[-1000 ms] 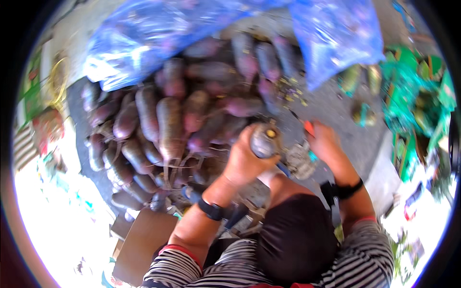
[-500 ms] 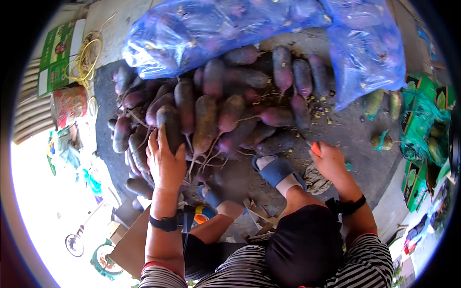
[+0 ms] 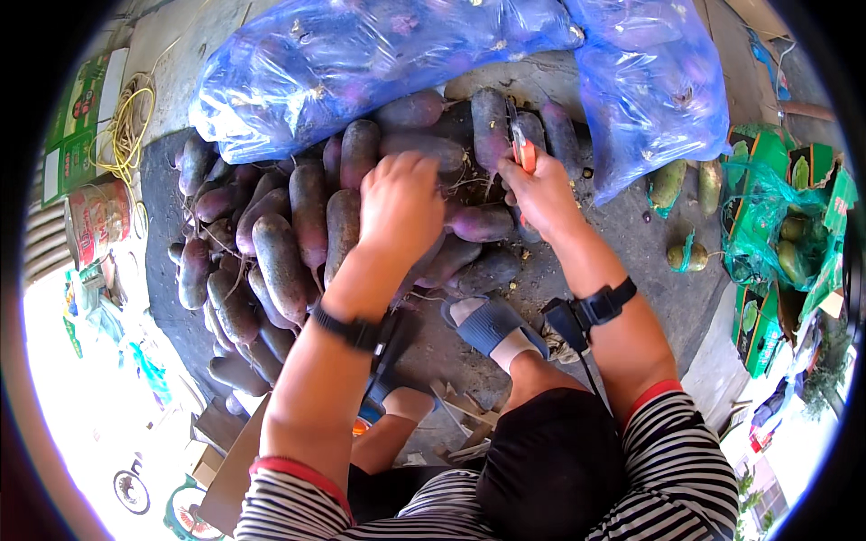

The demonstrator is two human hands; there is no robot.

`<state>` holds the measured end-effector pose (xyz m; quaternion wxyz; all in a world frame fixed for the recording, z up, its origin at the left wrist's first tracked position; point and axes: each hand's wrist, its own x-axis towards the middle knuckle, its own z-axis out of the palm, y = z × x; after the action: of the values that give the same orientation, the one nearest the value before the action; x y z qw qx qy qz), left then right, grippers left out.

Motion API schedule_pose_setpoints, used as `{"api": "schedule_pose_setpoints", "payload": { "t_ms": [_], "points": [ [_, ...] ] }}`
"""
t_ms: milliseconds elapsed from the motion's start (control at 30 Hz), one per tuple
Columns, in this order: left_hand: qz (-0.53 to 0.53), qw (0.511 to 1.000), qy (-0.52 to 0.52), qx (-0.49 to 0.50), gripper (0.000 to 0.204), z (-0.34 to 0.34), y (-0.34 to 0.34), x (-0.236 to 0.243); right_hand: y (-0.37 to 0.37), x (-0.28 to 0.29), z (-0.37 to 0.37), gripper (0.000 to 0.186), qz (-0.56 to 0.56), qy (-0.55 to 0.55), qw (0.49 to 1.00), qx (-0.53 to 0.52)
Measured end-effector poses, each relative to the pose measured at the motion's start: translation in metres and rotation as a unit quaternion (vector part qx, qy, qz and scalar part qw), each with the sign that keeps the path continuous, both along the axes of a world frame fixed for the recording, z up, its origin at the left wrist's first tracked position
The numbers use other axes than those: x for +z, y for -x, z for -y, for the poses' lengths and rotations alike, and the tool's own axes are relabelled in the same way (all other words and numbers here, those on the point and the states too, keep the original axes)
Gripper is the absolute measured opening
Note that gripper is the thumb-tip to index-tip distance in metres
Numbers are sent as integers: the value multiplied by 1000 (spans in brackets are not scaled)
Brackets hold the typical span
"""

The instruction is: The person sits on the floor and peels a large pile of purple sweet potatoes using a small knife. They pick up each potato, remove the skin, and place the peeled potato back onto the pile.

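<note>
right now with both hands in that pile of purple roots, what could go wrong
1. The right hand grips orange-handled shears close beside the left hand on the purple roots; a snip could nick the fingers.
2. The roots are heaped loosely; pulling one out may roll others toward the sandalled foot.
3. The blue plastic bag rests against the heap and could slide down.

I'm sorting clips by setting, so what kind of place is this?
Probably an outdoor produce-sorting spot on bare concrete: a pile of purple root vegetables on the ground, blue plastic sacks of more, and green cartons beside them.
</note>
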<state>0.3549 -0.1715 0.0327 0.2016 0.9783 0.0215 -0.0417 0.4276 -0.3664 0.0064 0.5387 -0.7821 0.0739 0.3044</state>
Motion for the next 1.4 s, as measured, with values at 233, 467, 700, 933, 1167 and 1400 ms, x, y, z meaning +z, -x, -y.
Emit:
{"api": "schedule_pose_setpoints", "payload": {
  "t_ms": [233,467,700,933,1167,1400],
  "points": [
    [-101,969,-176,-142,34,-7,-69,-84,43,4,35,17,-88,-63,992,-67],
    [-223,950,-196,-92,43,2,-85,-72,46,3,41,16,-105,-64,990,-76],
    [-45,986,153,-43,68,-2,-50,-25,52,5,46,15,171,87,979,66],
    [-46,958,279,43,64,75,13,26,50,58,90,19,377,157,892,193],
    [-92,940,320,79,61,109,40,12,83,65,114,24,325,232,886,237],
    [-114,939,320,58,63,118,49,6,88,51,133,17,270,227,893,280]
  ]
}}
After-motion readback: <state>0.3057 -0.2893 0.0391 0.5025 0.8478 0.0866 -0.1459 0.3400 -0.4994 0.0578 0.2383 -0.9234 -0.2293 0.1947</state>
